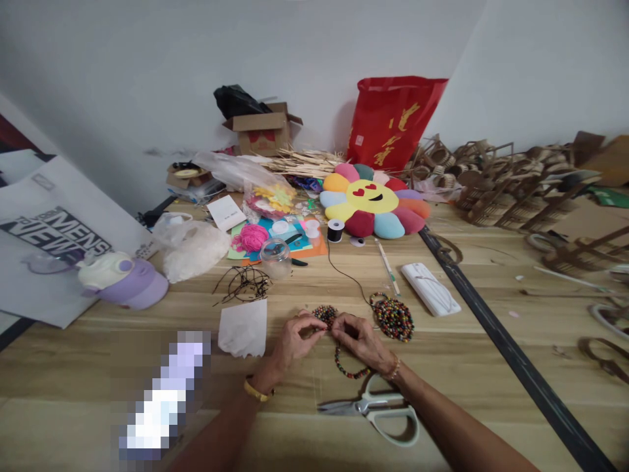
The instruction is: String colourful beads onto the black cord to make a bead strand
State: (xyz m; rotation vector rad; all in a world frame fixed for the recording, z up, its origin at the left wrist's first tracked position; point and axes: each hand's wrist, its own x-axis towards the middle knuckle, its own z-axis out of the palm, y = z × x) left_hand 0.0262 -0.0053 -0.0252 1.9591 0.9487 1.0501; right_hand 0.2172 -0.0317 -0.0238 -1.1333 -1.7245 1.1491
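Both my hands rest on the wooden table near its front. My left hand point(293, 341) and my right hand point(361, 339) pinch the two sides of a beaded strand point(350, 372) of small multicoloured beads, whose loop hangs toward me between the wrists. A small pile of beads point(325, 314) lies just beyond my fingertips. A bigger heap of beaded strands point(393, 317) sits right of my right hand. A black cord runs from it up to a black thread spool point(335, 231). Scissors point(376, 408) lie under my right forearm.
A white paper scrap point(244, 326) and tangled black cord point(243, 284) lie left of my hands. A purple bottle point(125, 282), plastic bag point(192, 248), glass jar point(276, 257), pink yarn point(252, 237), white box point(431, 288), flower cushion point(373, 200) and red bag point(393, 121) stand farther back. Woven baskets point(496, 183) crowd the right.
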